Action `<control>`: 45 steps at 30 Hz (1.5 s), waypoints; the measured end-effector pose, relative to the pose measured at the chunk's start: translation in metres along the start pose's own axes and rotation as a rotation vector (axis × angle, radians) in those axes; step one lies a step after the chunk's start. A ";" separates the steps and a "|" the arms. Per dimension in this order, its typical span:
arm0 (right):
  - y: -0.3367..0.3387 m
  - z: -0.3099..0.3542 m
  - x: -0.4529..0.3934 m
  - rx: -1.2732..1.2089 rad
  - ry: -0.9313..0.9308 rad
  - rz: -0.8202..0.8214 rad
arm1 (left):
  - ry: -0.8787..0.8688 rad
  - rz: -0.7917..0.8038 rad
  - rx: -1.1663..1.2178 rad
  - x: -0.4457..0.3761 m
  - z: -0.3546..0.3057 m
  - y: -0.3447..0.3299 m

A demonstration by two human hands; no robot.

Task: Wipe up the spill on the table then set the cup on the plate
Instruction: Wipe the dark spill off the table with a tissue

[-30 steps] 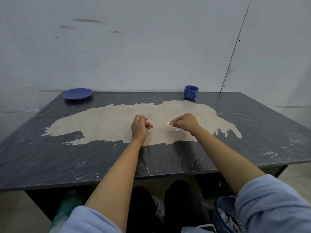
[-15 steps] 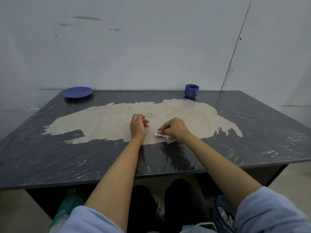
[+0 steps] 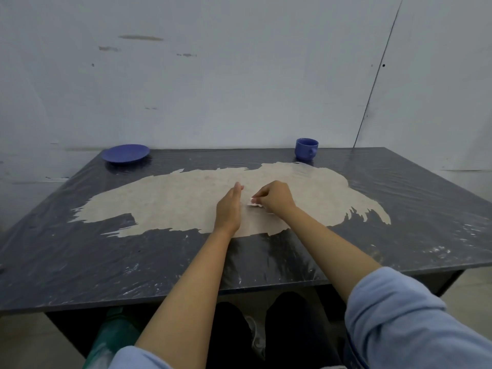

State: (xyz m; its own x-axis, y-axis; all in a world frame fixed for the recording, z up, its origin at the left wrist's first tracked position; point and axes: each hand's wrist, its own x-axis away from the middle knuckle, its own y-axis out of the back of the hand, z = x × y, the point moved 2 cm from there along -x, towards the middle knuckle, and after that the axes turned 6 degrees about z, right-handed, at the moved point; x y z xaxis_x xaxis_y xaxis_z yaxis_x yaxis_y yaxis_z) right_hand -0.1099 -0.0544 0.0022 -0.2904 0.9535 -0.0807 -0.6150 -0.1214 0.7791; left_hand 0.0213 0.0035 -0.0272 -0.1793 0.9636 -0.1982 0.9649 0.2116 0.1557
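A wide beige spill (image 3: 186,198) spreads across the middle of the dark table (image 3: 80,262). My right hand (image 3: 277,198) rests on the spill, its fingers pinched on a small white tissue (image 3: 254,204). Just left of it my left hand (image 3: 229,206) stands on edge with the fingers straight and together, holding nothing. A blue cup (image 3: 306,149) stands upright at the far edge, right of centre, at the spill's far rim. A blue plate (image 3: 126,153) lies at the far left corner, bare.
White walls close in behind and to the right of the table. Below the near edge I see dark legs, a green object (image 3: 111,331) at the left and a blue basket (image 3: 348,352) at the right.
My left hand has uncurled from a fist into a flat, edge-on hand. My right hand with the tissue slid left toward it, then stayed close beside it.
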 end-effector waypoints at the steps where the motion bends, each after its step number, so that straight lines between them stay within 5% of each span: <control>1: -0.004 0.004 0.000 0.012 0.034 0.007 | -0.015 0.005 -0.021 0.002 -0.002 -0.002; 9: -0.013 0.021 -0.009 0.017 0.102 0.082 | 0.092 -0.312 0.315 -0.003 0.005 0.013; 17: -0.010 0.021 0.013 0.063 0.171 0.254 | 0.168 -0.289 0.313 -0.011 0.008 0.014; 24: 0.013 -0.001 0.047 0.003 0.121 0.309 | 0.263 -0.133 0.092 -0.020 -0.011 0.011; 32: 0.058 -0.032 0.080 -0.139 -0.097 0.415 | 0.312 0.101 0.168 0.004 -0.040 -0.042; 40: 0.128 -0.083 0.124 -0.491 -0.346 0.283 | 0.290 0.200 0.197 0.022 -0.076 -0.111; 45: 0.173 -0.127 0.169 -0.573 -0.387 0.224 | 0.333 0.502 0.188 0.050 -0.093 -0.177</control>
State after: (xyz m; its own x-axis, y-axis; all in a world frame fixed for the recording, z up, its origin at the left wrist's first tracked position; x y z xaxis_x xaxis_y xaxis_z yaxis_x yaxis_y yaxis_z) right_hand -0.3582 0.0505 0.0447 -0.2389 0.9054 0.3511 -0.8894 -0.3491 0.2950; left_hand -0.1761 0.0298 0.0252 0.2835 0.9434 0.1719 0.9587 -0.2831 -0.0272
